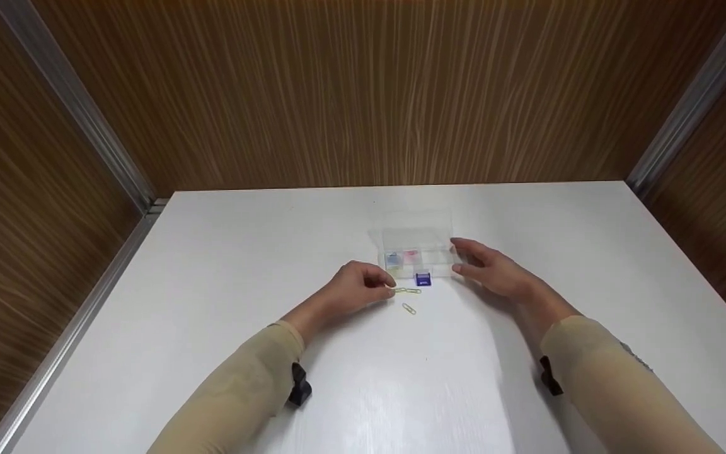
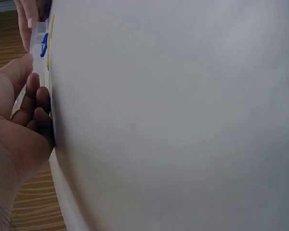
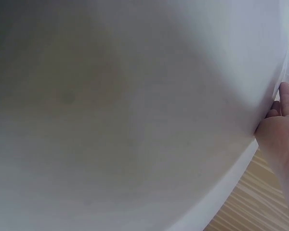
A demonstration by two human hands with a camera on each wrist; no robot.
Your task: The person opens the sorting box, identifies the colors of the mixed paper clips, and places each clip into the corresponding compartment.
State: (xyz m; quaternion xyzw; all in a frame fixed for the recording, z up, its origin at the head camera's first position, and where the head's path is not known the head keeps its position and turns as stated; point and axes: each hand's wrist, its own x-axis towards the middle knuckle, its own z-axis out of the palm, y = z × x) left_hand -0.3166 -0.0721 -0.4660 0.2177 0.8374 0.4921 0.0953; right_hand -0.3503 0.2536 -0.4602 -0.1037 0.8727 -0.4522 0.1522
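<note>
White table [image 1: 243, 271] carried clear divided box [image 1: 442, 271], lid [image 1: 418, 230] raised. Right hand [image 1: 498, 274] touched its right side, thumb and fingers spread. Left hand [image 1: 353, 289] had thumb near fingertips; couldn't tell if pinching anything. Blue latch [image 1: 423, 279] sat at box front; yellow paperclips [image 1: 409, 309] lay by left fingertips.

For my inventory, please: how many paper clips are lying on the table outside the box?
3: one paper clip beside the left hand, a second clip just right of that one, a third clip below them in the head view. The hand may hide more.
</note>
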